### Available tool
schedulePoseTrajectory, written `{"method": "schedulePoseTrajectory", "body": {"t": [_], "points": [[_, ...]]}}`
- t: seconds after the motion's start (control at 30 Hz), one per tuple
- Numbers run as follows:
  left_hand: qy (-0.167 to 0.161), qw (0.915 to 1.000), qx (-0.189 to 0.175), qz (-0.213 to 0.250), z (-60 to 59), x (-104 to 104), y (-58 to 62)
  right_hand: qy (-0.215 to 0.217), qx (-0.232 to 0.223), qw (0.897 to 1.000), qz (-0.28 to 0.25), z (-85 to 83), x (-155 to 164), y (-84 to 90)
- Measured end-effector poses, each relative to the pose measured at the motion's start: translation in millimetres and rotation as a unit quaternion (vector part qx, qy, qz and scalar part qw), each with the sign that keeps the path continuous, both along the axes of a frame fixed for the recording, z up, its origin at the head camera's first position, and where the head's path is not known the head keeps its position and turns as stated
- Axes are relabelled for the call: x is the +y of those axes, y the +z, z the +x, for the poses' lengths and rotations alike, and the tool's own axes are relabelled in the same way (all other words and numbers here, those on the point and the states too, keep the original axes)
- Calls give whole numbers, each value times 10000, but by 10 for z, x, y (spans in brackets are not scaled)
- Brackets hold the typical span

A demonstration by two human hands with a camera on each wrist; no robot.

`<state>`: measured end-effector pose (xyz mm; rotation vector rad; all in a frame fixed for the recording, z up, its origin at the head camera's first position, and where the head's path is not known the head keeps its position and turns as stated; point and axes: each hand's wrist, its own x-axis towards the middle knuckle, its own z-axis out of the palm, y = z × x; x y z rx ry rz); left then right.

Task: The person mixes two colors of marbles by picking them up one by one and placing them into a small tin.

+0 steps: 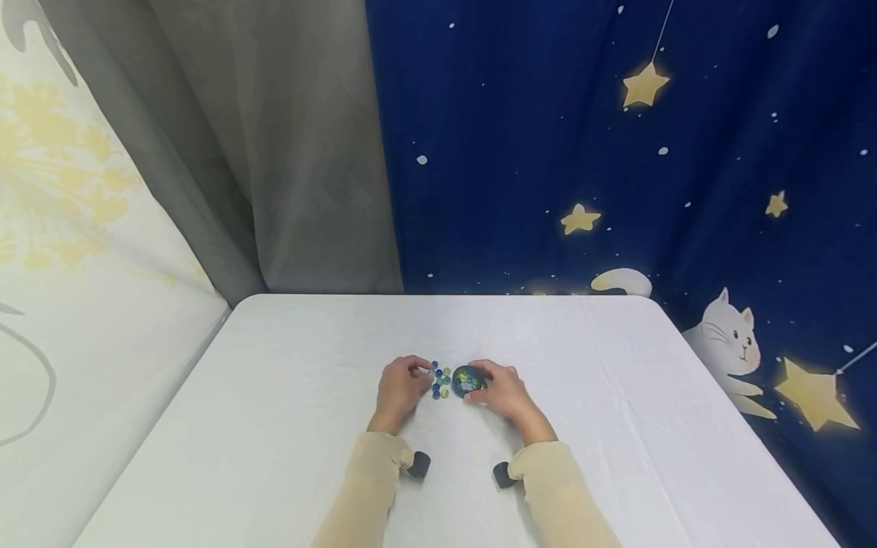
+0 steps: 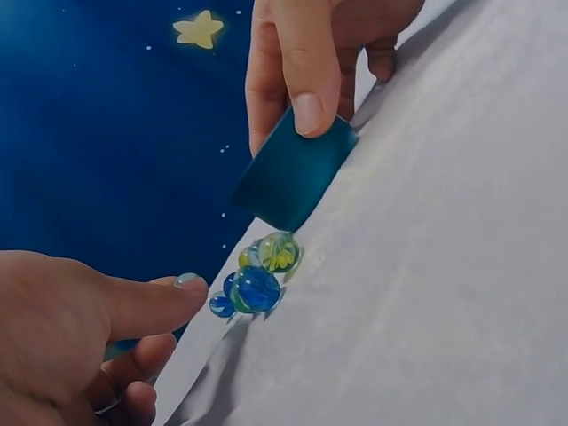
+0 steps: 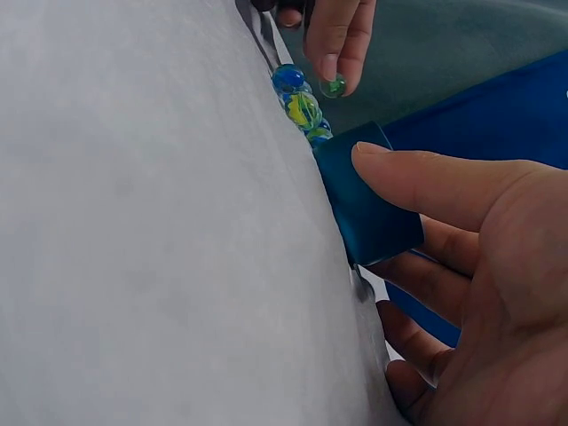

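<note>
Several glass marbles (image 1: 441, 382), blue, green and yellow, lie in a small cluster on the white table (image 1: 288, 426) between my hands. My right hand (image 1: 482, 384) grips a small dark teal cup (image 1: 469, 380) standing just right of them, thumb (image 3: 399, 173) on one side and fingers on the other. The cup (image 2: 288, 182) is tipped slightly, and coloured marbles show inside it from above. My left hand (image 1: 419, 371) is at the left edge of the cluster. In the right wrist view its fingertips (image 3: 330, 62) pinch a green marble (image 3: 334, 86) just above the table.
The table is covered with a white cloth. Its far edge meets a grey curtain (image 1: 288, 152) and a dark blue curtain (image 1: 617, 167) with stars and a cat. A pale floral curtain (image 1: 68, 228) hangs to the left. Black wrist cameras (image 1: 418, 464) sit at both cuffs.
</note>
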<state>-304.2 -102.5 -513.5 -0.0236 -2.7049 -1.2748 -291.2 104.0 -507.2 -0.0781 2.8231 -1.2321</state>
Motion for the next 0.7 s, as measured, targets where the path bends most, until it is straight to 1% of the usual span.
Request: {"method": "schedulePoseTrajectory", "body": {"t": [0.2, 0.33, 0.57, 0.7], "points": [[-60, 9988, -110, 476, 31, 32, 31, 32, -8, 10000, 12, 29, 25, 8], [-130, 9969, -218, 748, 10, 33, 36, 6, -33, 10000, 4, 26, 19, 14], [-177, 9958, -249, 860, 26, 49, 73, -39, -67, 10000, 14, 18, 8, 7], [-157, 9953, -270, 913, 13, 54, 62, -52, -74, 10000, 5, 19, 2, 7]]}}
